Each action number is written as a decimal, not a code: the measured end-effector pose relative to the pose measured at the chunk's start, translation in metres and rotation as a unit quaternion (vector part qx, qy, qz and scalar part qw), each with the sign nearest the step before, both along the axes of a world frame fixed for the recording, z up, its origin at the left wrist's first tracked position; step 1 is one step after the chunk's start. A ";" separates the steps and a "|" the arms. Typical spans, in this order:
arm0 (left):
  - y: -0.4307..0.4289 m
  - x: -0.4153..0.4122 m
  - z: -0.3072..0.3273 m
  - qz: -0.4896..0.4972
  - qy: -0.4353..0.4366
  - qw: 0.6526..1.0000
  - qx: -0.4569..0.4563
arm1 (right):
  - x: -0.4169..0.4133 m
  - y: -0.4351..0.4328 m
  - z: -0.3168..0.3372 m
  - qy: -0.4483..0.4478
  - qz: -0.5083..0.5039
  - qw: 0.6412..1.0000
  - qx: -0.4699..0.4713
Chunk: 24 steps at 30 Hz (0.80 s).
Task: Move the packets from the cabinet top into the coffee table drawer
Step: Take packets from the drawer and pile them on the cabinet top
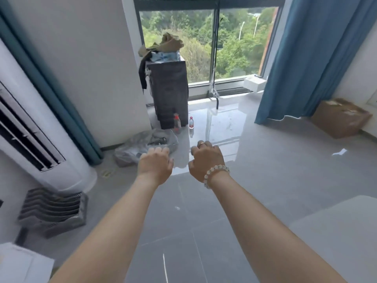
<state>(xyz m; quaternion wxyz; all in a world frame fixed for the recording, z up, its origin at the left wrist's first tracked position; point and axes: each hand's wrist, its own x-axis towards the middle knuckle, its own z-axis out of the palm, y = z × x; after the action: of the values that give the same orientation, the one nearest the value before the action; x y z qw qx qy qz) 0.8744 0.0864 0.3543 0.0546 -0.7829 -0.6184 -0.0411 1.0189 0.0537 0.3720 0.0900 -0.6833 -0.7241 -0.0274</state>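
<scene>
A grey tiled floor (pixel 255 166) runs to a large window (pixel 208 43) hung with blue curtains (pixel 306 58), with a white standing air conditioner (pixel 30 127) at left and a dark cabinet (pixel 169 92) by the window whose top carries draped olive cloth (pixel 163 44) over bluish packets (pixel 165 56). A cardboard box (pixel 340 117) sits at right, a plastic bag (pixel 142 146) and two bottles (pixel 191 122) lie near the cabinet's foot. Both arms reach forward over the floor, well short of the cabinet: the left hand (pixel 156 163) has a loosely curled grip holding nothing, and the right hand (pixel 206 158), with ring and bead bracelet (pixel 214 173), is likewise curled and empty.
</scene>
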 end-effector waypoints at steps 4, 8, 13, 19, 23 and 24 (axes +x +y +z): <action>0.006 -0.048 -0.003 0.050 -0.006 0.999 -0.002 | -0.048 0.024 -0.001 -0.012 0.059 0.998 -0.003; 0.012 -0.093 -0.005 0.107 -0.022 0.994 0.000 | -0.093 0.046 0.001 -0.007 0.124 0.992 -0.006; 0.016 -0.140 -0.007 0.177 -0.030 0.984 -0.006 | -0.143 0.072 0.000 -0.010 0.202 0.979 -0.011; 0.017 -0.187 -0.012 0.259 -0.016 0.966 -0.015 | -0.197 0.104 -0.009 -0.019 0.282 0.959 -0.031; 0.017 -0.221 -0.011 0.324 -0.018 0.946 -0.015 | -0.243 0.127 -0.010 -0.007 0.348 0.937 -0.037; 0.016 -0.230 -0.010 0.344 -0.020 0.939 -0.017 | -0.254 0.130 -0.009 -0.002 0.365 0.930 -0.042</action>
<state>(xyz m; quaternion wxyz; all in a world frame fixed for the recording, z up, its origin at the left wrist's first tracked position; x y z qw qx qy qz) 0.6441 0.1026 0.3438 0.0402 -0.5225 -0.8513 -0.0248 0.7646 0.1841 0.3628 0.0642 -0.3754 -0.9239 0.0364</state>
